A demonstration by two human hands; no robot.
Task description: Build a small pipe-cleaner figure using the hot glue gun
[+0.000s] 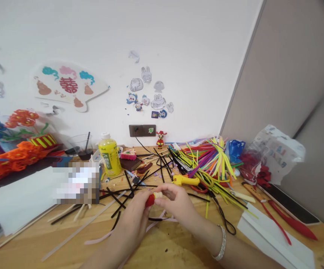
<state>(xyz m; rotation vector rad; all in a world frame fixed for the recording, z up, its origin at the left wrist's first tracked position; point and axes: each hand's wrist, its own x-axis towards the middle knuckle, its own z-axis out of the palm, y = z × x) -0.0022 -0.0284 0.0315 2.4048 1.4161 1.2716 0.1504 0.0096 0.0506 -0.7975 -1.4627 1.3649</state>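
Both my hands meet above the wooden table (164, 246), pinching one small piece between them. My left hand (135, 220) grips its red fuzzy end (150, 201). My right hand (175, 203), with a silver bracelet on the wrist, has its fingertips closed on the cream-coloured end (158, 195). Black pipe cleaners (128, 186) lie scattered just behind the hands, and a pale pink strip (102, 237) runs under them.
A heap of coloured pipe cleaners (206, 158) lies at the back right beside a yellow glue gun (185, 181). A yellow bottle (110, 155) stands at the back. Orange pipe-cleaner flowers (13, 157) fill the left. White paper (271, 235) and red strips (290, 222) lie right.
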